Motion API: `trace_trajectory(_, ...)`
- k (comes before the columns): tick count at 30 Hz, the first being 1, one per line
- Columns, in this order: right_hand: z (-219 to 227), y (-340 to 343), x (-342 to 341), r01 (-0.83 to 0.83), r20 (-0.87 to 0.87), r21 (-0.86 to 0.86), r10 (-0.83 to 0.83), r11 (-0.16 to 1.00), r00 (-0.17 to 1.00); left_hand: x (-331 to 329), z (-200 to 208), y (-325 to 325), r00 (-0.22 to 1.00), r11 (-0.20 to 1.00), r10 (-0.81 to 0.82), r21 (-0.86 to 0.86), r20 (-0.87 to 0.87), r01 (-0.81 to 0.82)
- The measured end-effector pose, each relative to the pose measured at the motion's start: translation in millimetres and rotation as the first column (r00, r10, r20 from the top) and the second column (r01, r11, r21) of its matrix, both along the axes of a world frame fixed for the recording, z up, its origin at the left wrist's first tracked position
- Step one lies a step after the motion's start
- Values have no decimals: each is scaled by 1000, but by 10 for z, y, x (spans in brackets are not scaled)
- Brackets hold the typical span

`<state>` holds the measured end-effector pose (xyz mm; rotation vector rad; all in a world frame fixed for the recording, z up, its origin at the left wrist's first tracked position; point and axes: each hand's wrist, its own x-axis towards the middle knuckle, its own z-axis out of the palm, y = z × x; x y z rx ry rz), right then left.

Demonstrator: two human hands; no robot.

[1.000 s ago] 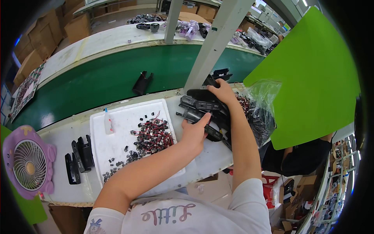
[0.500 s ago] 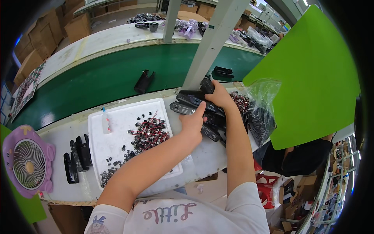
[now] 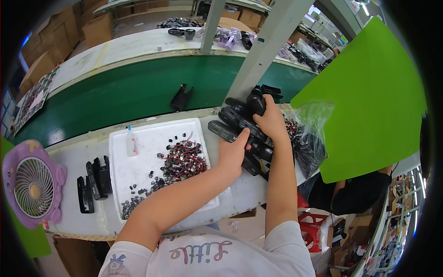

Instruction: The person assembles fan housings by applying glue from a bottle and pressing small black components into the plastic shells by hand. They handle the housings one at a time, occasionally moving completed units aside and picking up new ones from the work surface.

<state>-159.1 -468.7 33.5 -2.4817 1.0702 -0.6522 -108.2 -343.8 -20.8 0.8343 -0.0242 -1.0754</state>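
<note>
A pile of long black plastic housings [image 3: 233,115] lies on the bench at the foot of the pale post. My left hand [image 3: 231,154] is closed round the near side of the pile, thumb laid along one black housing [image 3: 223,131]; its other fingers are mostly hidden. My right hand [image 3: 273,121] reaches over the far right side of the pile, fingers wrapped on another black housing [image 3: 256,102] that stands tilted near the post. More housings lie under and between both hands.
Left of my hands is a white foam tray [image 3: 121,171] with wired parts [image 3: 184,159], small black pieces and a small bottle [image 3: 131,142]. Further left stand black housings [image 3: 98,177] and a purple fan [image 3: 34,184]. Beyond runs a green conveyor belt [image 3: 124,90]; right, a plastic bag [image 3: 311,143] and green panel [image 3: 369,101].
My right hand has shifted slightly away and to the right with its housing. The housings at the far side of the pile have spread and turned. My left hand stays on the near side.
</note>
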Motion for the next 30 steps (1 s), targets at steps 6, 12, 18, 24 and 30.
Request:
trace_trajectory(6,63,89,45,46,229,-116,-18,992,973,63,148,64,986,995,75,-71,150,-65)
trace_trajectory(12,48,207,78,97,402,-158,-26,983,915,89,242,97,968,992,118,-70,223,-105)
trace_trajectory(18,51,382,123,98,522,-189,15,977,853,141,296,230,948,978,172,-162,267,-132)
trace_trajectory(24,255,713,268,169,543,-183,-43,969,838,360,524,612,894,985,161,-130,417,-117)
trace_trajectory(30,384,1342,781,-333,770,-106,289,937,568,676,632,1345,838,952,288,-235,464,-196)
